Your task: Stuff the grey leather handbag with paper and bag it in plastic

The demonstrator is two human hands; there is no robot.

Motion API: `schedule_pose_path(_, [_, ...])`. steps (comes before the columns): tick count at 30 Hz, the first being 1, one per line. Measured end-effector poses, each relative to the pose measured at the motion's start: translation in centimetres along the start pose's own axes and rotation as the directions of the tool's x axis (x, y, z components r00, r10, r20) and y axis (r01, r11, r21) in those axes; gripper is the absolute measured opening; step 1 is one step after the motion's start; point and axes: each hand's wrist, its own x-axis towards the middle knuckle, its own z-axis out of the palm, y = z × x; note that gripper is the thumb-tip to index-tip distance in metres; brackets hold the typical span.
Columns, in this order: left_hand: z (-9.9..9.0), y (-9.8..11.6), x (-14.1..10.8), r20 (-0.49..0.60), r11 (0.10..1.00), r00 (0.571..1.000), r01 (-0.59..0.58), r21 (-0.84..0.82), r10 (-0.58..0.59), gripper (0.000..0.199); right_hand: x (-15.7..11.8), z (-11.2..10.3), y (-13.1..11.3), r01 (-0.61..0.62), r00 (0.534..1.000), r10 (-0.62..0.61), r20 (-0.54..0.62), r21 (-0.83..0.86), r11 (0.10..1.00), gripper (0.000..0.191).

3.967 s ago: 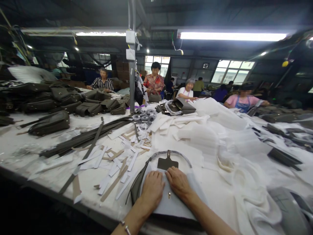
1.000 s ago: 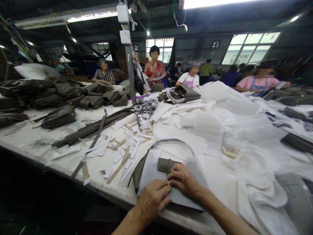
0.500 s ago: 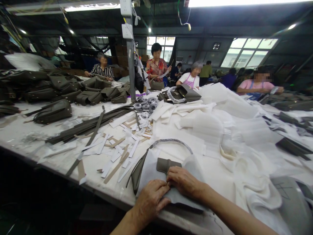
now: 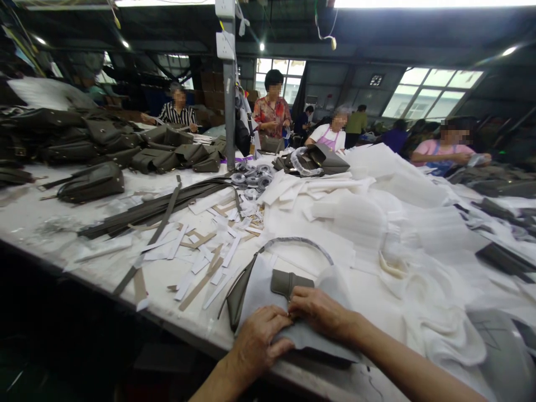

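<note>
A dark olive handbag (image 4: 240, 298) lies at the table's near edge, its front covered by a thin white sheet (image 4: 256, 279) and its arched handle (image 4: 293, 241) wrapped in clear film. A flap tab (image 4: 288, 282) shows above the sheet. My left hand (image 4: 262, 340) rests on the bag's lower front, thumb and fingers bent towards each other. Against its fingertips, my right hand (image 4: 320, 312) has its fingers curled together just below the tab. Both hands close on something small at the bag's middle that I cannot make out.
Paper and tan strips (image 4: 205, 262) litter the table left of the bag. Long dark straps (image 4: 154, 209) and piled bags (image 4: 104, 137) lie farther left. White foam sheets (image 4: 355, 218) spread to the right. Several people sit or stand across the table, behind a grey post (image 4: 230, 111).
The view has shifted slightly. Both hands stay at the same spot on the bag. Across the table, the person in the red patterned shirt has lowered their hands.
</note>
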Motion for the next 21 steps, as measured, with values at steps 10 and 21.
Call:
schedule_pose_path(10, [0.8,0.5,0.6,0.077,0.979,0.991,0.091,0.180,-0.106,0.012,1.1,-0.4,-0.3,0.194,0.972,-0.153,0.178,-0.241,0.951,0.027])
schedule_pose_path(21, [4.3,-3.7,0.5,0.097,0.919,0.995,-0.039,0.393,0.001,0.012,0.5,2.4,0.7,-0.079,0.997,0.079,-0.018,-0.008,0.997,0.014])
